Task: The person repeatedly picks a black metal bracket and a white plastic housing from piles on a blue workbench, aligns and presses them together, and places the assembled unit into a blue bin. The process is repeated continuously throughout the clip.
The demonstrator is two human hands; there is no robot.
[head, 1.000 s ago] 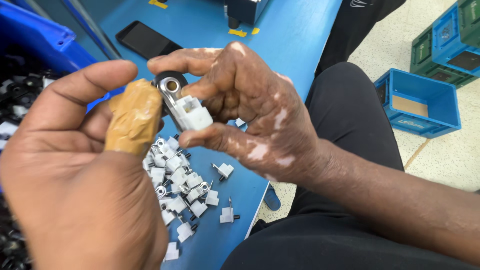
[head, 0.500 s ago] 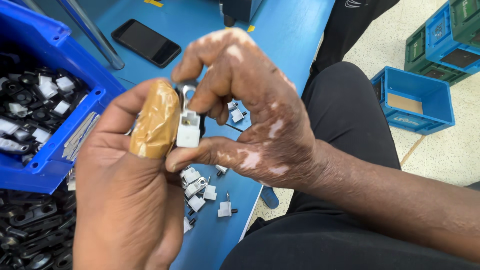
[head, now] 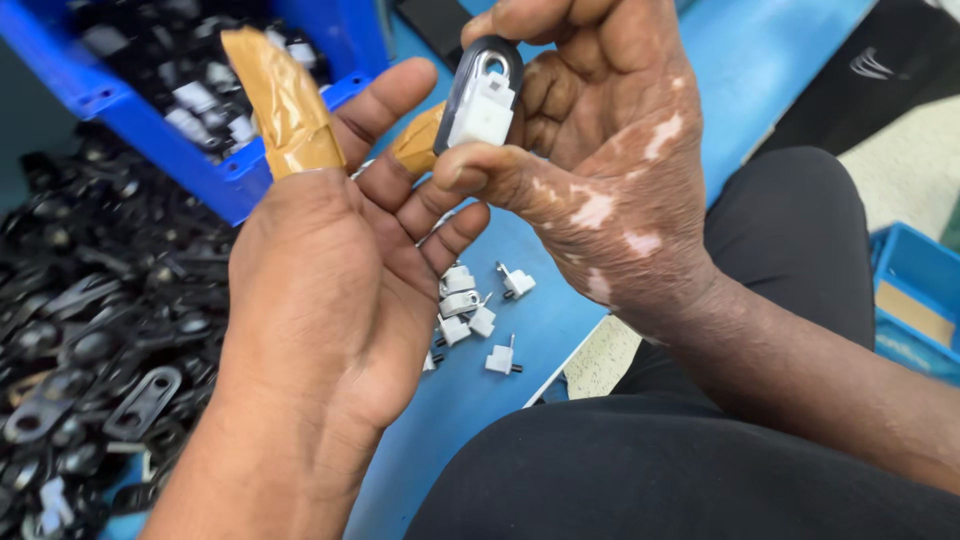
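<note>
Blue table (head: pixel 560 330), white clips (head: pixel 470 310), blue bin (head: pixel 230 180)

view: head-worn, single | faces: steeply down | range: close on both hands, filling frame centre over blue table (head: pixel 560 330)

Loose clips (head: pixel 480 320) are lying at frame centre on the table (head: pixel 560 300), below both hands. The bin (head: pixel 230 190) is sitting upper left, above the piled parts (head: pixel 100 330) at left.

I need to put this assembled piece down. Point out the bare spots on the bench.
Bare blue bench top lies right of the right hand, up to the bench edge. A smaller patch sits below the loose white clips. Crowded: the blue bin and the black parts pile on the left.
</note>
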